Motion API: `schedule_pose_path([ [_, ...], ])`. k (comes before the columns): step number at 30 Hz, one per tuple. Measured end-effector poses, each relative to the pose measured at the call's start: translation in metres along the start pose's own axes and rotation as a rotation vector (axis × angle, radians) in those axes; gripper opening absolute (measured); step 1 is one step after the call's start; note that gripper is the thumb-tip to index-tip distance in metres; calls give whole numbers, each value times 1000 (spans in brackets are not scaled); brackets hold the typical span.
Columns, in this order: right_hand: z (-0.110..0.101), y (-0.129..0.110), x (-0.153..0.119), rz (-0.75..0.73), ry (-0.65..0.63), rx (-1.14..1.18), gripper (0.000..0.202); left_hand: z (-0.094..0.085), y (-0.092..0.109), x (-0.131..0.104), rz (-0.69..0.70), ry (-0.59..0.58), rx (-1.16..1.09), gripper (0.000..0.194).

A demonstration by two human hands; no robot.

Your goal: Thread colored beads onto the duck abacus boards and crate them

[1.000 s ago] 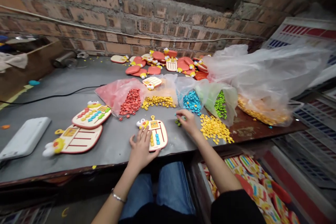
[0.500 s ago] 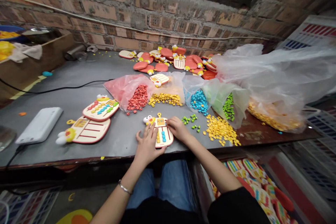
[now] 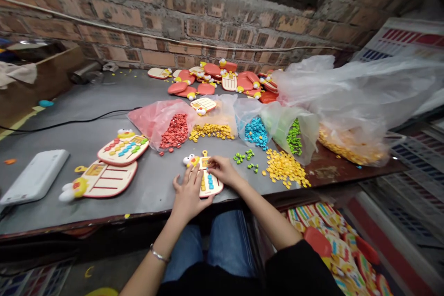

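Observation:
A cream toy board (image 3: 215, 189) with a red rim and a yellow, big-eyed duck head lies at the table's front edge. Yellow and blue pieces sit in its slots. My left hand (image 3: 189, 192) holds the board, fingers spread across its left side and thumb along the near edge, hiding part of it. The fingers of my right hand (image 3: 224, 171) are pinched together at the board's upper right, over the slots; what they hold is hidden. Loose green pieces (image 3: 248, 155) and a heap of yellow pieces (image 3: 286, 169) lie to the right.
Behind lie open bags of red pieces (image 3: 175, 130), yellow pieces (image 3: 211, 132), blue pieces (image 3: 256, 132) and green pieces (image 3: 294, 136). Two stacked boards (image 3: 114, 178) and a white power bank (image 3: 36, 176) are on the left. More boards (image 3: 244, 81) pile up by the wall.
My right hand's fingertips have shifted left and slightly inward along the board's upper edge. My left hand stays on the board. The whole view has turned a little.

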State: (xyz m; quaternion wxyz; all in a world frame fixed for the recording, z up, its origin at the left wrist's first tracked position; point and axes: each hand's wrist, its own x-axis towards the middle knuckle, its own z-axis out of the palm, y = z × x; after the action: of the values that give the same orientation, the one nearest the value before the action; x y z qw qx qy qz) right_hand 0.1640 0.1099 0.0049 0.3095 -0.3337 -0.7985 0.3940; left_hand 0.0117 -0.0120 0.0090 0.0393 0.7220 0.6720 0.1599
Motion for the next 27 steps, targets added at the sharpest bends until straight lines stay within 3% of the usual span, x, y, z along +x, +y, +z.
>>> schedule_pose_path([
  [4,-2,-7,-3,-62,-119,12,9,1,0,0,6,11,20,65],
  [6,-12,-6,-9,-43,-78,49,16,2,-1,1,16,21,19,64],
  [8,-28,-2,-21,-1,70,52,20,4,-2,2,24,27,21,63],
  [12,-72,23,-49,105,490,-104,15,6,-3,2,31,25,31,63],
  [14,-93,39,-59,151,603,-238,15,6,-3,1,36,26,25,63],
  [17,-113,63,-59,199,559,-404,17,6,-3,1,40,33,12,63],
  [21,-117,75,-46,182,382,-494,18,4,-2,0,41,31,10,62],
  [24,-107,64,-36,116,429,-455,19,2,-1,0,40,7,20,63],
  [27,-82,39,-26,18,423,-307,16,0,0,1,37,-14,33,65],
])
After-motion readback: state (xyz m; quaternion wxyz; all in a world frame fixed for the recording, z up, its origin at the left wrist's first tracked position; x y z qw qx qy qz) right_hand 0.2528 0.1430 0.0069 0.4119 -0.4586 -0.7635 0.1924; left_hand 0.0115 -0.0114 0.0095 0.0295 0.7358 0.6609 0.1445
